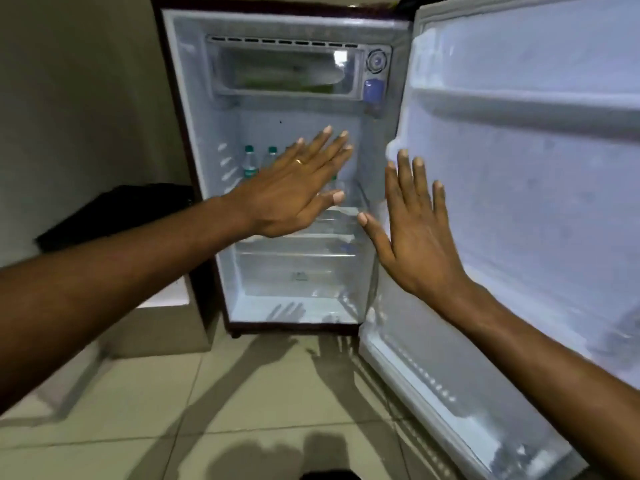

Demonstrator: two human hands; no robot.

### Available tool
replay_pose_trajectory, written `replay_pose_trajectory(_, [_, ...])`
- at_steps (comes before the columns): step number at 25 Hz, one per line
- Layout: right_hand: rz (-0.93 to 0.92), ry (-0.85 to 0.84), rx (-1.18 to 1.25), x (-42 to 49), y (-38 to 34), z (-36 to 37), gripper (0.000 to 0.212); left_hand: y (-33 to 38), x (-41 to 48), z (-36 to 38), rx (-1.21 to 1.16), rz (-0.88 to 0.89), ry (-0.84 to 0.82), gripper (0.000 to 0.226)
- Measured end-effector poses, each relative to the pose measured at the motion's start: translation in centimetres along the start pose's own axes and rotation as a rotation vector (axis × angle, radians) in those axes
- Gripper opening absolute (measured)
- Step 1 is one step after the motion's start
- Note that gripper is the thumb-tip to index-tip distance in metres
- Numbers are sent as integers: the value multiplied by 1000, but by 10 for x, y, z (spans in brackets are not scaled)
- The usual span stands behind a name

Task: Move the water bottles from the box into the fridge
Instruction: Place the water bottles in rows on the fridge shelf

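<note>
A small fridge stands open in front of me, its door swung wide to the right. Clear water bottles with green caps stand on the upper shelf at the back left, partly hidden behind my left hand. My left hand is held flat with straight fingers in front of that shelf and holds nothing. My right hand is also flat, fingers up, near the door's inner edge, and holds nothing. No box shows in the view.
A freezer compartment sits at the fridge's top, with a lower shelf and a clear bottom drawer beneath. A dark object lies left of the fridge on a low ledge. Pale floor tiles spread below.
</note>
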State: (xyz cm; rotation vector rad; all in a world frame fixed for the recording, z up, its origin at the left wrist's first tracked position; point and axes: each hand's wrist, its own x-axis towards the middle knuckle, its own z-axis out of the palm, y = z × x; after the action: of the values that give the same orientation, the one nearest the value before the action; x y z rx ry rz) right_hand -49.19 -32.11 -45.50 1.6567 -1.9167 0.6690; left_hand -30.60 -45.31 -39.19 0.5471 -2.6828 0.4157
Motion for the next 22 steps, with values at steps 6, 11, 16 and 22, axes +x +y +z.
replay_pose_trajectory(6, [-69, -184, 108, 30, -34, 83, 82, -63, -76, 6, 54, -234, -73, 69])
replay_pose_trajectory(11, [-117, -199, 114, 59, -44, 118, 74, -81, -87, 37, 24, -341, -68, 68])
replay_pose_trajectory(16, [-102, -226, 169, 83, -55, 177, 74, -111, -77, 96, 4, -341, -90, 69])
replay_pose_trajectory(22, [-24, -203, 191, 140, -56, 247, 73, -196, -10, 171, -15, -364, -84, 68])
